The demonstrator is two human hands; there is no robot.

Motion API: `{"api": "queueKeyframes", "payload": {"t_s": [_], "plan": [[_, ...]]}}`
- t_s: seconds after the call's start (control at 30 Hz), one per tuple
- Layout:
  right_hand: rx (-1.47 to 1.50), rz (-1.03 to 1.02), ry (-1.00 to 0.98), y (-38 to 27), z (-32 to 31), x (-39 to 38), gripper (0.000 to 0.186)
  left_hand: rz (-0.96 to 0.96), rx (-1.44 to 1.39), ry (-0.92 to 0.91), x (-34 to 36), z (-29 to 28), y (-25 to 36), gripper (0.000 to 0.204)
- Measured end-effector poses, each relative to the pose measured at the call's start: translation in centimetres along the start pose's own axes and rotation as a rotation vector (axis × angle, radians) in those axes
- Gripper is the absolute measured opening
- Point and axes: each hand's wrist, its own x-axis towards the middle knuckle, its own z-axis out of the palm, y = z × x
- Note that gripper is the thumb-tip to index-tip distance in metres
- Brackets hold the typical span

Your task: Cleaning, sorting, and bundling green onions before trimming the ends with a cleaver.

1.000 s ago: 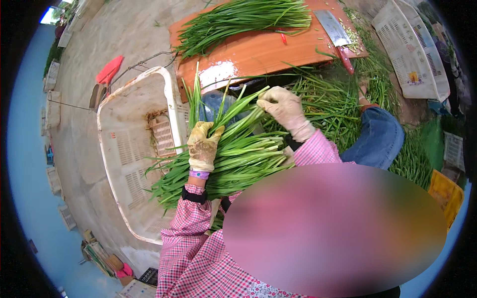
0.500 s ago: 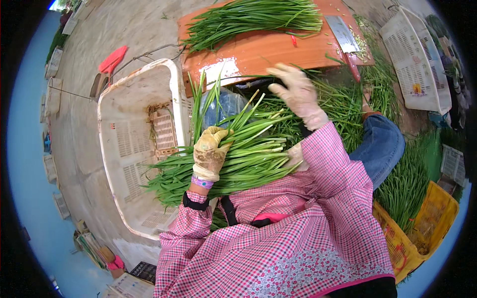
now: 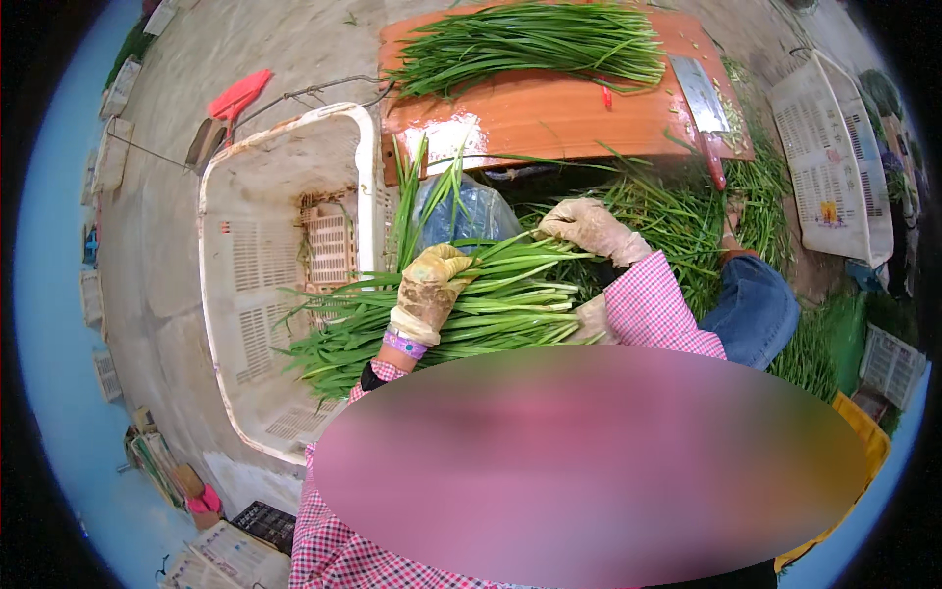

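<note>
My left hand (image 3: 430, 294), in a dirty cream glove, grips a bunch of long green chives (image 3: 500, 309) lying sideways over my lap. My right hand (image 3: 589, 226), in a paler glove, has its fingers pinched together at the ends of some stalks on the bunch's right side. More loose green blades (image 3: 677, 226) are heaped beyond it. Behind the bunch is a blue shape (image 3: 461, 211) that I cannot make out, beside the orange board (image 3: 491, 128). On that board lie a pile of chives (image 3: 520, 49) and a cleaver (image 3: 699, 93) with a red handle.
A large dirty white crate (image 3: 245, 275) stands at my left, with a red dustpan (image 3: 235, 93) behind it. Another white crate (image 3: 819, 157) is at the right. A yellow crate (image 3: 859, 432) shows at the lower right, and a black crate (image 3: 265, 520) at the lower left.
My right hand lifted off with fingers spread, then came down and closed on the stalk ends. My left hand has moved slightly right, still gripping the bunch.
</note>
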Motion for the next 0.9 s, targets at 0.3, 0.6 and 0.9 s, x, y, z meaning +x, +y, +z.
{"api": "queueKeyframes", "payload": {"t_s": [0.3, 0.6, 0.9], "plan": [[-0.065, 0.325, 0.087, 2.7, -8.2, -4.7, 0.018, 0.006, -0.067, 0.035, -0.2, 0.6, -0.6, 0.026], [-0.623, -0.527, 0.455, -5.5, -1.4, 2.0, 0.026, 0.014, -0.018, 0.004, -0.3, 0.1, 0.3, 0.031], [-1.156, -0.187, 0.021, 0.8, -3.2, -2.5, 0.017, -0.021, -0.093, 0.007, -0.6, 1.0, -0.8, 0.025]]}}
